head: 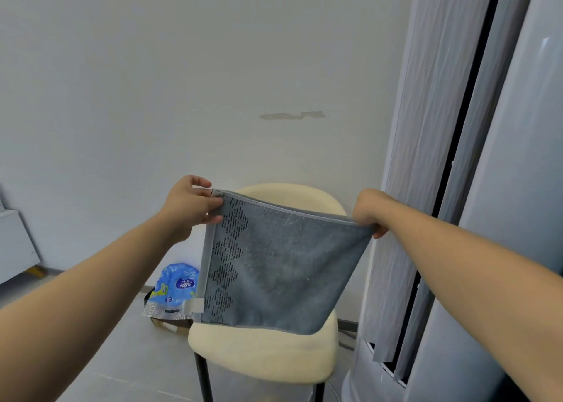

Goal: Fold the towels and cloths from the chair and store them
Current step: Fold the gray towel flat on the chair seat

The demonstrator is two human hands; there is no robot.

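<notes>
Grey-blue terry towel with a dark diamond-pattern band [274,267]: stretched flat in the air between both hands, in front of the cream padded chair with black legs [268,359].

Head view, as I read it on my feed:
- Left hand [189,206] pinches the towel's upper left corner, thumb and fingers closed on the hem.
- Right hand [370,211] is curled in a fist round the upper right corner.
- The towel's top edge is taut. Its lower edge hangs over the seat; I cannot tell if they touch.
- A blue printed plastic package [175,282] lies on the grey floor left of the chair.
- A tall white ribbed appliance [441,157] stands just right of the chair.
</notes>
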